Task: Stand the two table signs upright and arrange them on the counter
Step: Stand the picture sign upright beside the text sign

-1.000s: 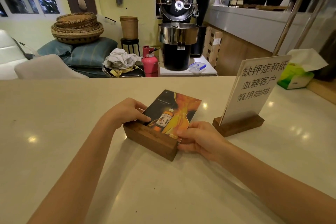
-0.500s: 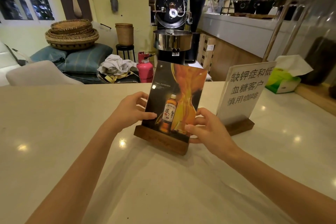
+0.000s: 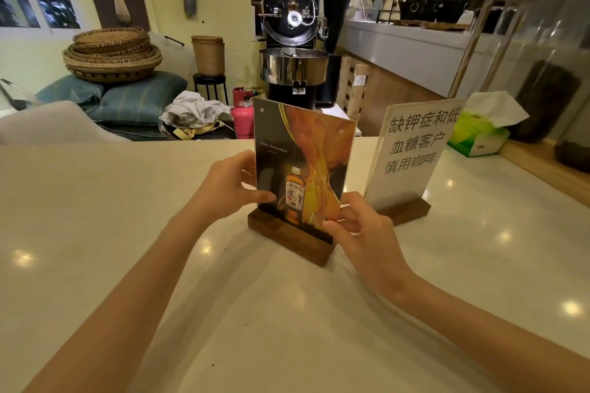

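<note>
A: Cream stone, glossy, speckled with lamp reflections: that is the tabletop (image 3: 95, 249), and both forearms reach across it from the near edge.

B: What are the hands doing?

A: The left hand (image 3: 223, 188) grips the left edge of the dark acrylic sign with the whisky bottle and orange swirl (image 3: 303, 169), thumb on the front face, fingers behind. The right hand (image 3: 364, 233) pinches the lower right corner of that panel, fingers narrowly curled around it. Neither hand is free.

B: And the sign itself?

A: Directly ahead of both hands and between them. Its long axis runs straight up, and its dark wooden block base (image 3: 290, 238) sits flat on the tabletop, the right end angled toward the person. The right hand is the nearer one, down close to the base; the left sits higher on the panel.

B: So what is left?

A: I judge it a matter of squaring up. Just behind and to the right stands the white acrylic sign with black Chinese characters (image 3: 412, 150), upright in its own wooden base (image 3: 405, 212), leaning back slightly. The two bases are near one another, apparently not touching.

B: Beyond that?

A: A green tissue box (image 3: 479, 137) at the far right, then a black coffee roaster (image 3: 293, 29) past the tabletop's edge.
</note>
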The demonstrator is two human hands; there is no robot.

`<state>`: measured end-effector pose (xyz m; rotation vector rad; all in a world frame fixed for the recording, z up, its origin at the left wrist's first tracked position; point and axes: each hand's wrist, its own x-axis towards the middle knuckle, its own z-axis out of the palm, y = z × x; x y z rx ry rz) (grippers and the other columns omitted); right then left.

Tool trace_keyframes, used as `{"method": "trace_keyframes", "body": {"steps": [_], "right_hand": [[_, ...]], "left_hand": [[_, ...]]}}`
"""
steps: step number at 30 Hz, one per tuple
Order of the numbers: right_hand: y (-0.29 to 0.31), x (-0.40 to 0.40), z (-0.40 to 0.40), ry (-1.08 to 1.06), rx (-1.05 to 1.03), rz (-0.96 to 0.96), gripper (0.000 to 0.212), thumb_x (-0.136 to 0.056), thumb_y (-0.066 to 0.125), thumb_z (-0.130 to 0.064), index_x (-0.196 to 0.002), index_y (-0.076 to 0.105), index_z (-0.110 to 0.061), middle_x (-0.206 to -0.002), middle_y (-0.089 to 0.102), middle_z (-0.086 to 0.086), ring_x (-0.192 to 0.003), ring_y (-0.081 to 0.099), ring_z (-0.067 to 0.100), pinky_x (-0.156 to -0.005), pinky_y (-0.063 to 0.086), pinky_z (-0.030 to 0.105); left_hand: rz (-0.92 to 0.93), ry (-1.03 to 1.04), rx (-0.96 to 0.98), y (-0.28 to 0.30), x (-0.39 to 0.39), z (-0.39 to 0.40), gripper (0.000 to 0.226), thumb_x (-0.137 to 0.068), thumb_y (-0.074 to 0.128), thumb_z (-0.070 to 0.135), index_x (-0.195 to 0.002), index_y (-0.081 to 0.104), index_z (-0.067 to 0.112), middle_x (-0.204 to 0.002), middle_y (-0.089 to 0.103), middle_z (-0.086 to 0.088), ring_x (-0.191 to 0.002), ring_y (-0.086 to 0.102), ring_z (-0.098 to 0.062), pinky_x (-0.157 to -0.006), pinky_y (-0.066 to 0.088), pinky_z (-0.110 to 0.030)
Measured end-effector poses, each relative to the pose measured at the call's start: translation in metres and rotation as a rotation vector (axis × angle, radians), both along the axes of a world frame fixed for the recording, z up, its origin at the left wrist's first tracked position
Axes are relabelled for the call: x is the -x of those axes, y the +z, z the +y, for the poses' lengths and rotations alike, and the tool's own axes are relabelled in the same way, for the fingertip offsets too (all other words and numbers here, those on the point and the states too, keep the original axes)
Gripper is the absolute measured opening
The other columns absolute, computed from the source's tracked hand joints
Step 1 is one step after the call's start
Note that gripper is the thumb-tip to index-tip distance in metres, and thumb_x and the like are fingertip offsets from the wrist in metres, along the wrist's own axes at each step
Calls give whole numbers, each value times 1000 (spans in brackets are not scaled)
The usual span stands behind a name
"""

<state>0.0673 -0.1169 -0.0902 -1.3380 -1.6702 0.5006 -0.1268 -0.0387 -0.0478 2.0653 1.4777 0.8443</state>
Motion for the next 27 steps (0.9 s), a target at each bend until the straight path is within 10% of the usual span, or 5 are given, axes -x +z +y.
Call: {"method": "trace_keyframes", "body": {"steps": [11,17,22,27], "right_hand": [[7,-15,0,86,121,86,20,-82,64,-19,-96,50,-25,-99,67,-3,-94,65,11,-79,55,22],[28,-77,3,-61,10,133,12,-74,71,-8,-72,63,-17,-74,68,7,-64,66,12,-62,57,20],[25,-137,28,-324,88,197,35,-76,71,-20,-106,56,-11,-102,65,13,-96,62,28,-83,54,43],[26,-157,50,-257,353,134,53,-82,64,-24,-129,42,-14,-125,54,5,-110,52,20,-93,42,34]], "left_hand": [[-25,2,43,1,-2,-5,68,-66,78,18,-127,46,14,-117,62,-10,-102,61,-28,-88,53,-41],[-220,18,157,13,-13,-11,95,-65,79,14,-137,20,28,-120,47,-3,-110,52,-26,-89,48,-42],[-173,56,233,4,-18,-12,100,-64,80,13,-136,12,27,-128,46,-8,-116,50,-29,-94,47,-44],[-69,114,196,-9,-23,-13,85,-67,77,12,-134,26,16,-136,48,-11,-118,51,-31,-88,48,-38]]}}
